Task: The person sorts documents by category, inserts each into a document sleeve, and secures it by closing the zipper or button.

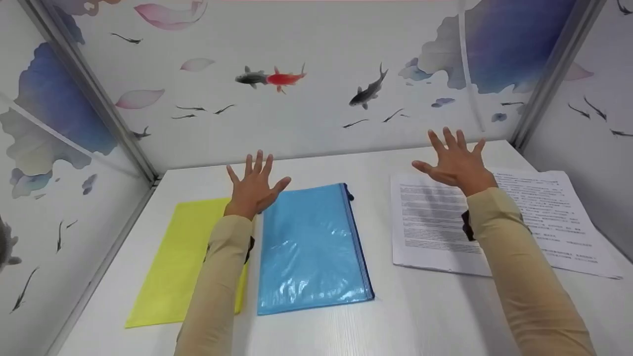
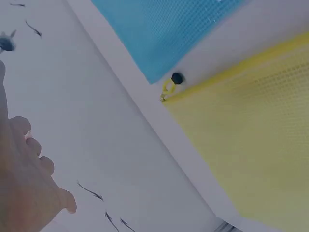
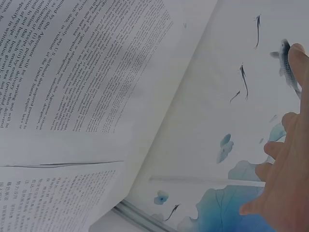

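Note:
Both hands are held up above the table with fingers spread, holding nothing. My left hand [image 1: 253,190] is over the gap between a yellow zip pouch [image 1: 168,262] and a blue zip pouch [image 1: 311,247], hiding part of each one's upper edge. In the left wrist view, a yellow zipper pull with a dark bead [image 2: 177,78] shows at the yellow pouch's corner. Over two side-by-side stacks of printed paper is my right hand [image 1: 457,165]. The left stack [image 1: 430,232] bears English text; the right stack [image 1: 549,212] has Chinese print. The right forearm covers where they meet.
A white table [image 1: 321,331] carries everything. White panels [image 1: 316,118] printed with fish, petals and blue leaves rise behind it and on both sides, joined by grey metal posts [image 1: 559,74]. Bare tabletop lies between the blue pouch and the papers.

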Available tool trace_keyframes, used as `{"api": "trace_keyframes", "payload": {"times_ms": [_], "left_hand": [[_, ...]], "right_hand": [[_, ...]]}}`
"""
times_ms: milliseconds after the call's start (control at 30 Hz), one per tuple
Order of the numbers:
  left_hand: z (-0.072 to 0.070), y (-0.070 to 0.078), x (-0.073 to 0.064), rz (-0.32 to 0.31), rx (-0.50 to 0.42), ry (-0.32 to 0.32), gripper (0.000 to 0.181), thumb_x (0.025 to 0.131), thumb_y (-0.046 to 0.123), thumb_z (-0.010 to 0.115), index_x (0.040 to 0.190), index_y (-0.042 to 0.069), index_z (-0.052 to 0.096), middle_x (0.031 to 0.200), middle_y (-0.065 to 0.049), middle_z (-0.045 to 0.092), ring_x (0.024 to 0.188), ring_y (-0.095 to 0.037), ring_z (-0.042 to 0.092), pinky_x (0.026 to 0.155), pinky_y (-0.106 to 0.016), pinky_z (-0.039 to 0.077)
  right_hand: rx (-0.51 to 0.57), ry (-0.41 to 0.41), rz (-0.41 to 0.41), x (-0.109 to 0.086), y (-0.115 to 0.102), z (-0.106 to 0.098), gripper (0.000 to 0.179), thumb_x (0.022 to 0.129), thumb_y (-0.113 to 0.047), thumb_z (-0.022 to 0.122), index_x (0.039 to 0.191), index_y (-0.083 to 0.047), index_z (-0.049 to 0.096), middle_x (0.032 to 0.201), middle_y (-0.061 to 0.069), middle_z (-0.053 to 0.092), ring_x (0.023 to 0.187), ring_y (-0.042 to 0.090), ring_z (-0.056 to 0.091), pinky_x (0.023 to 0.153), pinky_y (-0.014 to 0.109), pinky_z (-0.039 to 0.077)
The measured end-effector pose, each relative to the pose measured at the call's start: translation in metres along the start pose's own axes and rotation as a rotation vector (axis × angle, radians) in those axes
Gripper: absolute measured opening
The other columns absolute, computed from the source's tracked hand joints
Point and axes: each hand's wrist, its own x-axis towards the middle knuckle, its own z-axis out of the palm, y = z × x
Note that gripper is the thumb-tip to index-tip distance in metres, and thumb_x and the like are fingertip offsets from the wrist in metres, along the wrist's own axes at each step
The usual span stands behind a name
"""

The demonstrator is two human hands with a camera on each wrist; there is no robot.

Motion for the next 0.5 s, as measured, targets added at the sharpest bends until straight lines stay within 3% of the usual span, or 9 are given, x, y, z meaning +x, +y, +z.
{"api": "trace_keyframes", "payload": {"times_ms": [500], "left_hand": [[0.032,0.056,-0.004,0.099,-0.111,-0.017,0.082,0.098,0.069,0.03,0.162,0.02,0.012,0.17,-0.006,0.006,0.158,-0.033,-0.002,0.117,-0.071,-0.015]], "right_hand": [[0.131,-0.036,0.013,-0.018,0.017,0.002,0.098,0.095,-0.075,0.034,0.161,-0.017,-0.01,0.167,0.024,-0.006,0.153,0.05,-0.005,0.111,0.079,-0.009]]}}
